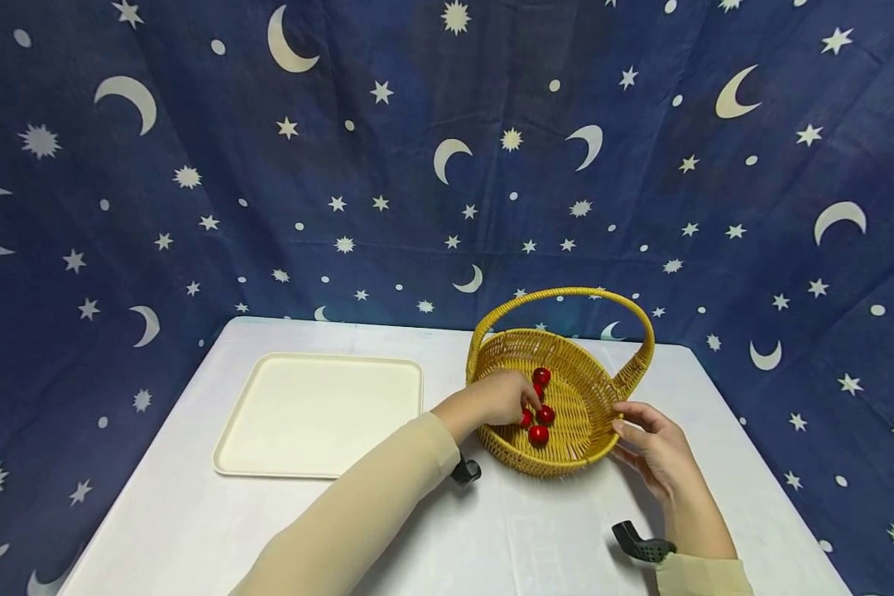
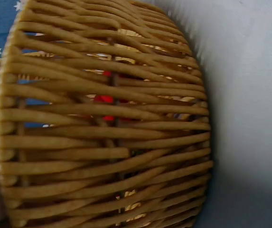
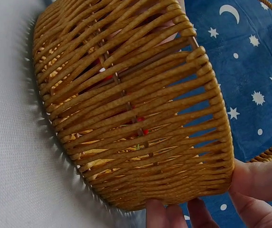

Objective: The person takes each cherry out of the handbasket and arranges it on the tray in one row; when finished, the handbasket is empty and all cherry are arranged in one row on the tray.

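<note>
A round yellow wicker basket (image 1: 588, 439) with a tall arched handle stands toward the right of the table in the head view. Several small, glossy red balls, fruit-like, lie in it, one red ball (image 1: 539, 435) nearest the front. My left hand (image 1: 502, 397) reaches over the basket's left side, fingertips down among the balls; I cannot tell whether they pinch one. At the right side, my right hand (image 1: 656, 447) grips the rim, thumb above and fingers beneath on the outer wall. Both wrist views show the woven wall (image 2: 102, 114) close up, with red through its gaps.
A cream rectangular tray (image 1: 320, 414) lies on the white-covered table (image 1: 194, 513) to the left of the basket. Behind the table hangs a blue cloth (image 1: 387, 165) with moons and stars. A black wrist mount (image 1: 641, 546) shows by my right wrist.
</note>
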A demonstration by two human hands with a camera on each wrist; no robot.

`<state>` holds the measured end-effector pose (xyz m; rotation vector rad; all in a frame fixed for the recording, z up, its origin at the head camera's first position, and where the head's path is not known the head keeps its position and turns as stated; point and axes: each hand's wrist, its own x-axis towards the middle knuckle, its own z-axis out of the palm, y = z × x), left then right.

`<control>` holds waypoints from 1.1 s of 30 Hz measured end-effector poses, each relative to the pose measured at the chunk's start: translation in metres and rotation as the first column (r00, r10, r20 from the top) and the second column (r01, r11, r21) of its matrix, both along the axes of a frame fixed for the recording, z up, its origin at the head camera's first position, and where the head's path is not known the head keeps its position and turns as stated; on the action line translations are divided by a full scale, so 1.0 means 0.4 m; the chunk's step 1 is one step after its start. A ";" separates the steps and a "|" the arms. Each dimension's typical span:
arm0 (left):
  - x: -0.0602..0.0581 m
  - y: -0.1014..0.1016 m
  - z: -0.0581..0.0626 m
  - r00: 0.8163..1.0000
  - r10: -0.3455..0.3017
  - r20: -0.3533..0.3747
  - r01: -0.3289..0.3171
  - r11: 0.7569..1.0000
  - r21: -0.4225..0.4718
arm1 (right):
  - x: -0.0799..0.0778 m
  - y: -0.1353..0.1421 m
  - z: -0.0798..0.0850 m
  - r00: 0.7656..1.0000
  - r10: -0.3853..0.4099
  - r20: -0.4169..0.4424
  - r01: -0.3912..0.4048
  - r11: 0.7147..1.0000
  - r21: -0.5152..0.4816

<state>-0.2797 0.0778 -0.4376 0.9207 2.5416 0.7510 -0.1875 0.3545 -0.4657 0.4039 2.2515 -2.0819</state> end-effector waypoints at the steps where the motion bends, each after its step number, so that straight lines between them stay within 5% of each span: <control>1: -0.001 0.002 0.000 1.000 -0.008 -0.005 0.008 1.000 -0.016 | -0.001 0.000 0.000 1.000 0.000 0.001 0.000 1.000 -0.002; 14: 0.005 0.013 -0.020 0.997 -0.070 -0.021 0.068 0.992 -0.107 | 0.000 -0.004 -0.001 1.000 -0.010 0.012 0.010 1.000 0.012; 21: 0.005 0.000 -0.011 0.995 -0.089 -0.044 0.091 0.995 0.046 | -0.001 -0.010 0.002 1.000 -0.017 0.008 0.017 1.000 0.014; 26: 0.017 -0.020 0.007 0.997 -0.072 -0.037 0.078 0.975 0.208 | 0.001 -0.009 0.003 1.000 -0.021 0.014 0.021 1.000 0.011; 33: 0.063 -0.083 0.031 0.995 -0.040 -0.090 0.065 0.952 0.298 | 0.008 -0.013 0.000 1.000 -0.021 0.020 0.020 1.000 0.008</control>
